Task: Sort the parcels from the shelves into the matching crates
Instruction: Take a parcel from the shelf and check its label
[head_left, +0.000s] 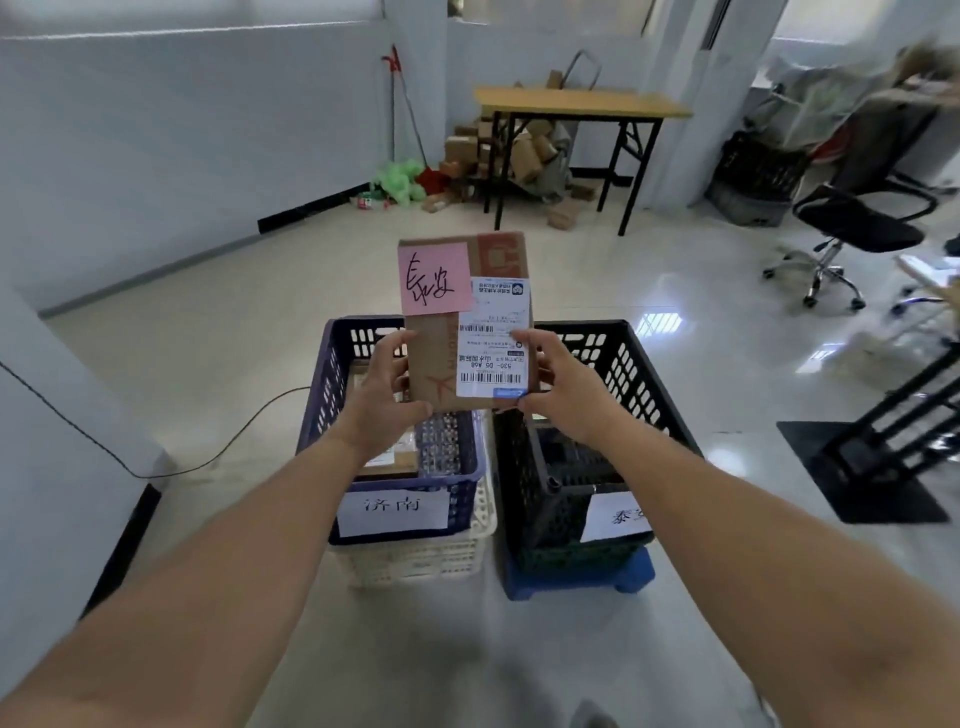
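The head camera looks down at two bare arms reaching out over the floor. Both hands hold one brown cardboard parcel. The left hand is curled round its bottom left edge. The right hand is curled round its bottom right edge. The parcel is up in the air and touches no crate. Its long side points up and away from the person, and its flat face is turned to the camera.

A pink note is stuck on the top left of the parcel, with writing by hand. A white shipping label sits beside it.

Two crates stand side by side under the parcel. The blue crate is on the left and has some parcels in it. The black crate is on the right. Each has a paper sign on its front: the blue crate's sign and the black crate's sign.

The parcel hangs over the place where the two crates meet. The writing on the pink note looks like the black crate's sign. So I think the parcel must go down and to the right. The right hand is nearer that crate.
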